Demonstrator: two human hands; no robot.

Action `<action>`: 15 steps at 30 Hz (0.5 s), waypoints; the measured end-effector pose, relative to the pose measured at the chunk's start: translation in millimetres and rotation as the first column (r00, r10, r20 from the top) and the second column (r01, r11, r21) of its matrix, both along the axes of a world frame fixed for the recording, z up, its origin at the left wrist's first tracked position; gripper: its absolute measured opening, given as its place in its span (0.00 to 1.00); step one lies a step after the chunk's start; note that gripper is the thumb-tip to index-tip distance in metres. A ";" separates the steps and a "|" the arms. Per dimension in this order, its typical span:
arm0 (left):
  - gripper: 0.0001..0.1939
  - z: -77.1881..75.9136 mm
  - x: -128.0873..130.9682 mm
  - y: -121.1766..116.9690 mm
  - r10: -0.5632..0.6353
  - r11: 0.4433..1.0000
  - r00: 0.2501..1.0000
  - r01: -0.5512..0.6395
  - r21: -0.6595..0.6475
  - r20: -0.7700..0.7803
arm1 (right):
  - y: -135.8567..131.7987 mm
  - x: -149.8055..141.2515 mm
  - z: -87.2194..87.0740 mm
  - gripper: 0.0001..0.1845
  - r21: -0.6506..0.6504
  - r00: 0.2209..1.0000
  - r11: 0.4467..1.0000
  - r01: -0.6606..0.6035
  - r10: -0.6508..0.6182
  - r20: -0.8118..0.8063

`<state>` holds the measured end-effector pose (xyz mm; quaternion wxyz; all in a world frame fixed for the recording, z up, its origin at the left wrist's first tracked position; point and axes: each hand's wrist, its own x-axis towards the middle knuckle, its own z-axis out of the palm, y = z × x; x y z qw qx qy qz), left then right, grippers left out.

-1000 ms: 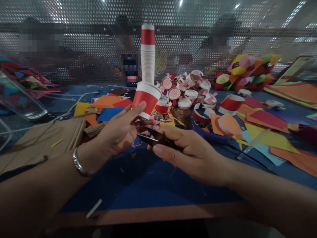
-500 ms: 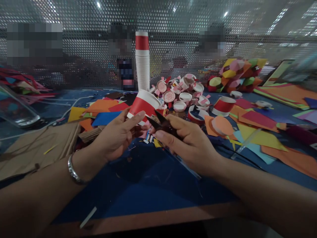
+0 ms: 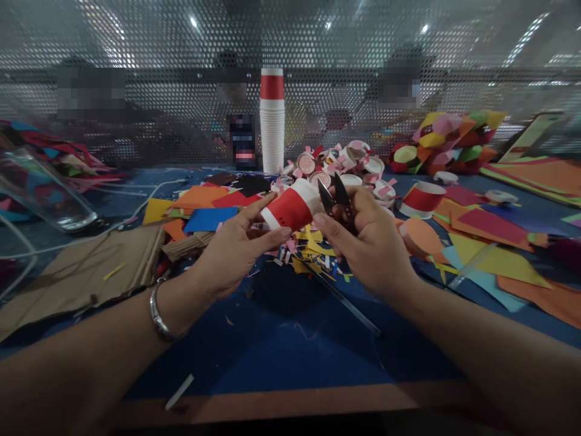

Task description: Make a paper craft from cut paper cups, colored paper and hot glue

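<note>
My left hand (image 3: pixel 240 245) grips a red and white paper cup (image 3: pixel 293 206), tilted with its rim toward the right. In my right hand (image 3: pixel 367 239) is a pair of dark scissors (image 3: pixel 338 200), blades parted and pointing up beside the cup's rim. The blades look apart from the cup. Behind the hands lies a heap of cut-off cup bottoms (image 3: pixel 351 166) with pink tabs. A tall stack of paper cups (image 3: pixel 272 133) rises at the back.
Flattened cardboard (image 3: pixel 86 266) and a clear glass (image 3: pixel 49 191) lie on the left. Coloured paper sheets (image 3: pixel 494 242) and a red cup ring (image 3: pixel 422 200) are on the right. A clear stick (image 3: pixel 347 303) lies in front. People sit behind the perforated screen (image 3: pixel 172 91).
The cup has turned, its rim now facing right instead of up. The scissors have swung from pointing left at the cup to pointing upward. The view has shifted slightly.
</note>
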<state>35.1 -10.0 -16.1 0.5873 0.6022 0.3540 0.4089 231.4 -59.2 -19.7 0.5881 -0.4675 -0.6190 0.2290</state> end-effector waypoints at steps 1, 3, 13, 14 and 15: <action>0.43 0.1 -0.4 -0.1 0.005 1.000 1.000 -0.005 0.003 -0.001 | 0.3 0.2 -0.6 0.10 -0.006 1.000 1.000 0.003 -0.003 -0.012; 0.42 0.0 -0.6 -0.1 0.017 1.000 1.000 -0.018 0.011 0.019 | 1.0 1.2 -1.7 0.10 -0.022 1.000 1.000 0.015 -0.015 -0.024; 0.36 -8.6 2.2 1.1 0.088 0.987 0.995 -0.094 0.134 0.051 | -6.7 -1.7 -0.2 0.08 -0.052 0.997 0.998 -0.022 0.026 0.068; 0.36 -8.3 2.6 0.6 0.088 0.987 0.994 -0.096 0.129 0.064 | -8.2 -2.6 -0.6 0.11 -0.083 0.995 0.995 -0.051 0.058 0.083; 0.35 -7.8 3.0 0.1 0.087 0.988 0.993 -0.096 0.124 0.077 | -9.6 -3.6 -1.2 0.14 -0.120 0.992 0.989 -0.082 0.092 0.085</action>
